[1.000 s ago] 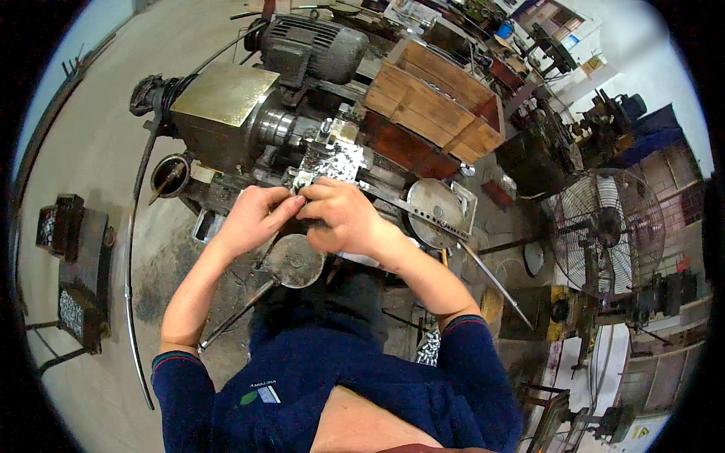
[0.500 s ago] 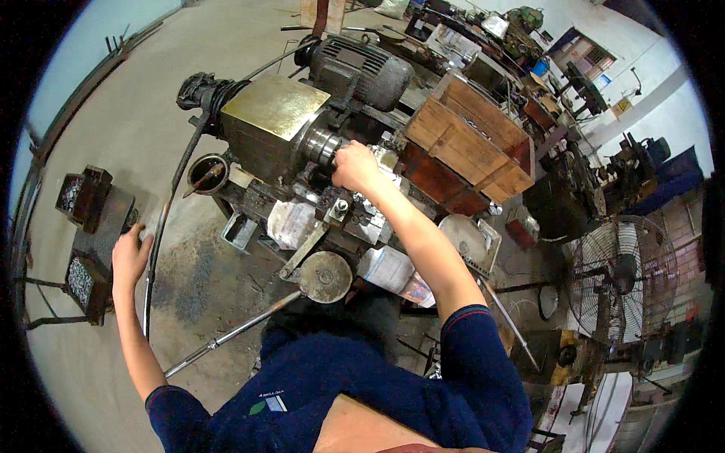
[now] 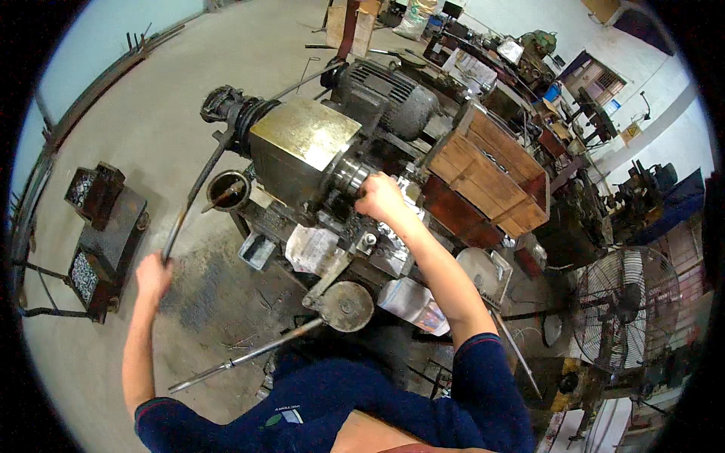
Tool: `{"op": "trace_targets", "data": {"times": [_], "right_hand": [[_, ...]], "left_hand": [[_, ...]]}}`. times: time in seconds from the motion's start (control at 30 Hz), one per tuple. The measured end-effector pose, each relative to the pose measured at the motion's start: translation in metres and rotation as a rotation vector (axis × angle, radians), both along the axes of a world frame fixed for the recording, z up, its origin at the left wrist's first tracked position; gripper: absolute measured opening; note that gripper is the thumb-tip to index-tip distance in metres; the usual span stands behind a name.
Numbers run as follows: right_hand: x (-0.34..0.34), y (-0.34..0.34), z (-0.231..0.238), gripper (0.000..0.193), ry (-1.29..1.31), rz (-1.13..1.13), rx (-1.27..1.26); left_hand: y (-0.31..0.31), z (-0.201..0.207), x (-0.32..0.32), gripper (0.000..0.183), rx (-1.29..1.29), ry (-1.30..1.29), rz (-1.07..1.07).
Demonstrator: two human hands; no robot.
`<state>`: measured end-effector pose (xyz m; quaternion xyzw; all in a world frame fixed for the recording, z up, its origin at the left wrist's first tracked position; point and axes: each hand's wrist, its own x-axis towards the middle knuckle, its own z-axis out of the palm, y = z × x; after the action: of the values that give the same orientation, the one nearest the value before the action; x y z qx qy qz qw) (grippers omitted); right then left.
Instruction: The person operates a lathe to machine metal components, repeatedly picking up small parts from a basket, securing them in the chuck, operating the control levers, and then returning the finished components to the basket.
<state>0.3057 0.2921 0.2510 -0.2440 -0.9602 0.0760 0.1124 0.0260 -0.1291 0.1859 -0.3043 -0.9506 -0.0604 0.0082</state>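
Observation:
My left hand (image 3: pixel 153 275) is closed round the lower part of a long dark metal lever (image 3: pixel 195 195). That lever runs up to the rear end of the machine's headstock (image 3: pixel 291 155), a block with a worn brassy top plate. At the front of the headstock is a shiny round spindle nose (image 3: pixel 350 175). My right hand (image 3: pixel 380 196) is at its mouth with the fingers bent together; whatever they hold is hidden. Below that hand lie a greasy slide with a bolt (image 3: pixel 368 240) and a flat arm ending in a round disc (image 3: pixel 346 306).
A wooden box (image 3: pixel 487 170) stands right of the spindle, with an electric motor (image 3: pixel 389 94) behind. A pot (image 3: pixel 228 190) hangs by the headstock. Left on the floor is a cart (image 3: pixel 113 238) with bins of small metal parts. A steel bar (image 3: pixel 245 355) sticks out near me; a fan (image 3: pixel 627 306) stands right.
My left hand has gone from open beside the lever to closed round it. My right hand stays at the spindle nose. The whole view has shifted, so the machine sits lower and further right.

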Motion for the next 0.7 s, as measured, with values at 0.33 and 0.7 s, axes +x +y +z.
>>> {"op": "trace_targets", "data": {"times": [0.33, 0.7], "right_hand": [[0.006, -0.011, 0.015, 0.025, -0.050, 0.051, 0.126], [0.196, -0.050, 0.037, 0.038, 0.252, -0.115, 0.020]], "left_hand": [[-0.012, 0.012, -0.119, 0.019, -0.159, 0.247, 0.087], [0.125, -0.199, 0.016, 0.050, 0.144, -0.584, -0.229]]}}
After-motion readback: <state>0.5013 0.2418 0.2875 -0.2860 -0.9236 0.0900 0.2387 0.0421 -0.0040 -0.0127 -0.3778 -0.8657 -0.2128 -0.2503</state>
